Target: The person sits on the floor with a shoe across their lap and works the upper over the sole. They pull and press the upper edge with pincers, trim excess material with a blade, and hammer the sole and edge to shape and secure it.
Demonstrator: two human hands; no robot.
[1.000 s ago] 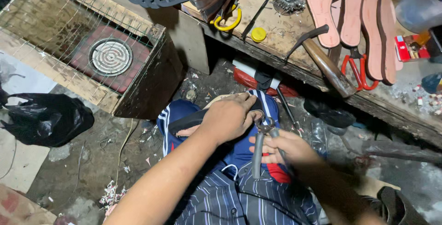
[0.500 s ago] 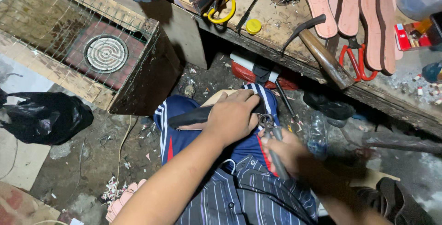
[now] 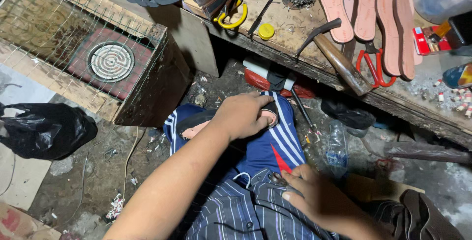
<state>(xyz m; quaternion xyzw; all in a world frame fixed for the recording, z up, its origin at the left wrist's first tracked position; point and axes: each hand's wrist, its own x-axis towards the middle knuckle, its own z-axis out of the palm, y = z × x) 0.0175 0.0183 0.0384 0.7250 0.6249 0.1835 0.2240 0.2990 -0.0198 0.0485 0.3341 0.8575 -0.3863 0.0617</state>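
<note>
The left hand [image 3: 243,116] presses down on a pink-and-black shoe sole [image 3: 196,128] lying across the blue-trousered knee [image 3: 268,149], its fingers closed over the sole's far end. The right hand [image 3: 319,200] rests nearer, by the striped shirt, fingers curled; whether they grip anything cannot be told. A hammer [image 3: 339,58] and red scissors [image 3: 373,65] lie on the far surface [image 3: 290,28].

dim, harsh overhead light; deep shadows; right hand [image 3: 314,198] blurred.
</note>
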